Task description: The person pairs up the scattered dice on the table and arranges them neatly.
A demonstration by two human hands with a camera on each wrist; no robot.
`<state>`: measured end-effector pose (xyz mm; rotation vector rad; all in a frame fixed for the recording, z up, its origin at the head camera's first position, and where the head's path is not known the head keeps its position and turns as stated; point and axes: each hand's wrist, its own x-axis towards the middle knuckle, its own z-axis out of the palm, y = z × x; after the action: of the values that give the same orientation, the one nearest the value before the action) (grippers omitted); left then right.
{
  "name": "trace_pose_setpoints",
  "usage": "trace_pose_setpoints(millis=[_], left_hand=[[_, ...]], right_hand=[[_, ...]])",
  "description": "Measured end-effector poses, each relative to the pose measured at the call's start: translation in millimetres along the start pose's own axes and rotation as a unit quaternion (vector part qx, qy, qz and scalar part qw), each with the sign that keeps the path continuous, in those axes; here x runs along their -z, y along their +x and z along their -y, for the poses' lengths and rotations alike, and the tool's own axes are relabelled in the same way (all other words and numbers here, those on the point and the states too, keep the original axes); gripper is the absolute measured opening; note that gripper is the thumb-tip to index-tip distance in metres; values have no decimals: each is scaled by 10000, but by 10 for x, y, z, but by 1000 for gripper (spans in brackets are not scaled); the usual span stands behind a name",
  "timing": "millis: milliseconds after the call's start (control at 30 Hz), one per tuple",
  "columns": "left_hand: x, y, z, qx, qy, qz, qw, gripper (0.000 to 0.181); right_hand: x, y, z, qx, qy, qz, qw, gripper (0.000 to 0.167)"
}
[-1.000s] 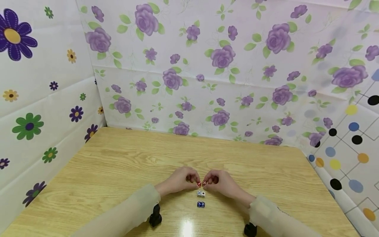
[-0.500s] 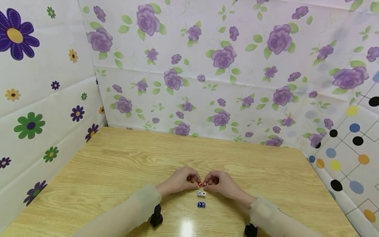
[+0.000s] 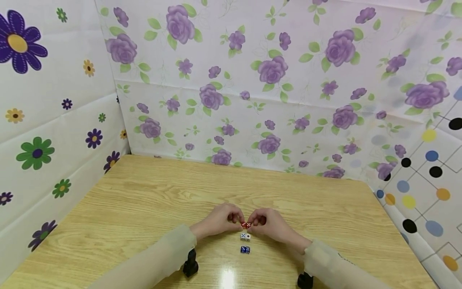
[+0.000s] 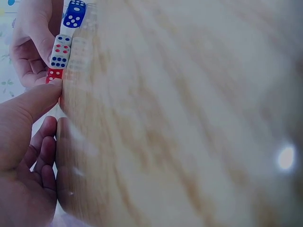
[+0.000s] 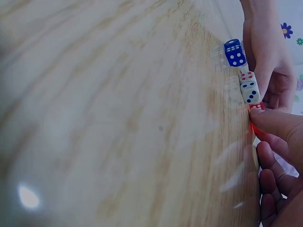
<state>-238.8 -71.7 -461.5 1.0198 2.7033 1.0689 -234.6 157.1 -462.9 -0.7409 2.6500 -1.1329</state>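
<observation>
In the head view, two red dice sit side by side on the table with no visible gap between them. My left hand (image 3: pixel 221 219) pinches the left red die (image 3: pixel 243 225) between thumb and finger. The right red die (image 3: pixel 248 225) is pinched the same way by my right hand (image 3: pixel 271 225). Just nearer to me is a pair of white dice (image 3: pixel 245 237), and nearer still a pair of blue dice (image 3: pixel 245 249). In the left wrist view, my thumb partly covers a red die (image 4: pixel 54 74). The right wrist view likewise has a thumb over part of a red die (image 5: pixel 256 107).
The wooden table (image 3: pixel 162 184) reaches back to a flowered cloth wall (image 3: pixel 231 120). More patterned cloth stands along the left and right sides. Black wrist mounts (image 3: pixel 190 265) hang under both sleeves. Light glares off the table near its front.
The narrow gap between the two red dice has closed. Both hands keep their pinch and have barely moved. The white and blue dice stay where they were.
</observation>
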Motion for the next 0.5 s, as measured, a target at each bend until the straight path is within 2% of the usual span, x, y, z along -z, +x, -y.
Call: trace_pose_setpoints(millis=[500], left_hand=[[15, 16, -12, 73, -163, 153, 9997, 10]], right_hand=[[6, 13, 5, 48, 40, 33, 10000, 13]])
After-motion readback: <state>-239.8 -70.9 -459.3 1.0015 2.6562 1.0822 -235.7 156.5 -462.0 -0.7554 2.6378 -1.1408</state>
